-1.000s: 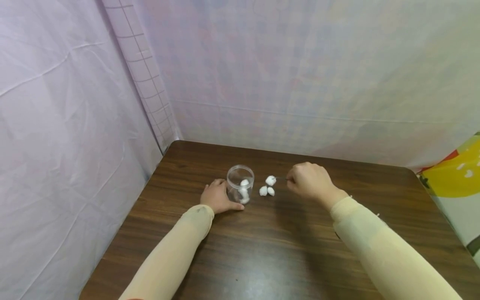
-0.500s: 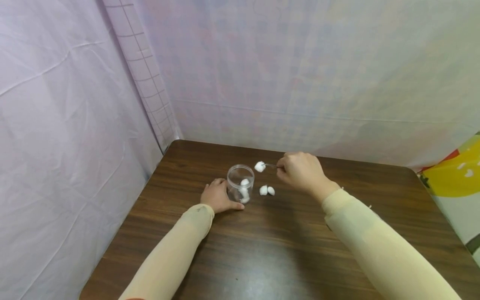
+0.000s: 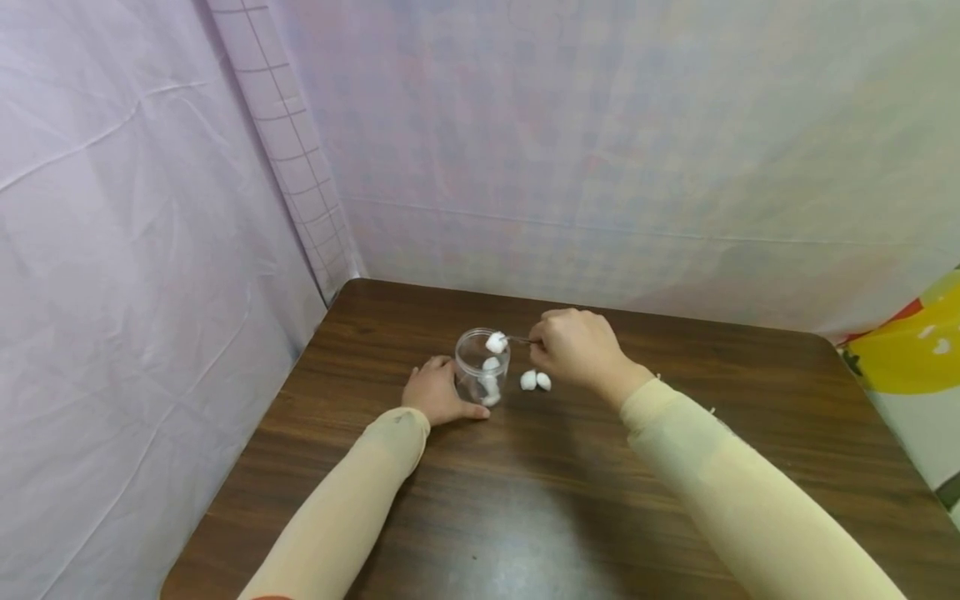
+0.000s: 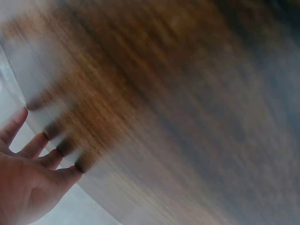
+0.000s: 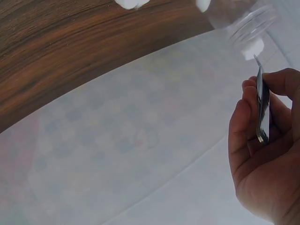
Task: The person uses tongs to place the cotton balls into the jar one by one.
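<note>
My right hand [image 3: 573, 343] pinches metal tweezers [image 5: 263, 110] between thumb and fingers. At the tweezer tips is a white cotton ball [image 3: 497, 342], which overlaps the far right part of the rim of a clear jar [image 3: 471, 372] in the head view. Upright on the table, the jar has several cotton balls [image 3: 491, 387] inside. My left hand [image 3: 437, 393] holds its left side, thumb across the front and fingers toward the back. In the left wrist view the left fingers [image 4: 33, 146] are spread, and the jar is out of sight there.
Two loose cotton balls [image 3: 536, 381] lie together on the dark wooden table [image 3: 480, 483], right of the jar. A pale checked cloth [image 3: 600, 167] hangs behind the table's far edge, and a white curtain [image 3: 135, 292] hangs along the left.
My right hand has lifted a cotton ball with the tweezers from beside the other two and carried it left to the jar's rim. The left hand and jar have stayed put.
</note>
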A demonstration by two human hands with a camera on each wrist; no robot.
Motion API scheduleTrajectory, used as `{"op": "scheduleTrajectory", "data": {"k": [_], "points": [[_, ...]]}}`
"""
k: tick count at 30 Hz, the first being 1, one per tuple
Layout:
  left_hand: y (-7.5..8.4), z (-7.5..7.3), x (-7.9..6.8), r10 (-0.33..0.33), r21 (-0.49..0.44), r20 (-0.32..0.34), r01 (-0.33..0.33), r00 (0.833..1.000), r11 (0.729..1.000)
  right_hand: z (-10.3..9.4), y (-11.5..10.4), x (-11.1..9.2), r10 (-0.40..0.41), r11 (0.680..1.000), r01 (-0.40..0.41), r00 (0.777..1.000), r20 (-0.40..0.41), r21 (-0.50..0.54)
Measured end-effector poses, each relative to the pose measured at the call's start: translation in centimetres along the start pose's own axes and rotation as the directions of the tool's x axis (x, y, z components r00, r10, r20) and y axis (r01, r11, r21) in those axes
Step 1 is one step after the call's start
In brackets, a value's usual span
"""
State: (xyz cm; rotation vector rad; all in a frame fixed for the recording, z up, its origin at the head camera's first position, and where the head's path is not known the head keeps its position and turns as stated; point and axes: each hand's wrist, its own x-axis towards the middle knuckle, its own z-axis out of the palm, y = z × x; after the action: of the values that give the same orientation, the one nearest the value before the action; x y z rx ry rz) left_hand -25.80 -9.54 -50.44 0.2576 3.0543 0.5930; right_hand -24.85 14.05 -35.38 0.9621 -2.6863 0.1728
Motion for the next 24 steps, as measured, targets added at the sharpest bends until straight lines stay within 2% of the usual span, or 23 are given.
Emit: {"op": "scheduleTrajectory", "data": {"k": [9, 24], "points": [[0.2, -0.1, -0.1, -0.002, -0.005, 0.001, 0.002, 1.0, 1.0, 0.7, -0.6, 0.0, -0.024, 1.0, 0.024, 0.999, 0.03, -0.004], [0.3, 0.1, -0.1, 0.008, -0.006, 0.006, -0.008, 1.0, 1.0, 1.2, -0.6, -0.1, -0.018, 1.0, 0.019, 0.999, 0.044, -0.018]]}}
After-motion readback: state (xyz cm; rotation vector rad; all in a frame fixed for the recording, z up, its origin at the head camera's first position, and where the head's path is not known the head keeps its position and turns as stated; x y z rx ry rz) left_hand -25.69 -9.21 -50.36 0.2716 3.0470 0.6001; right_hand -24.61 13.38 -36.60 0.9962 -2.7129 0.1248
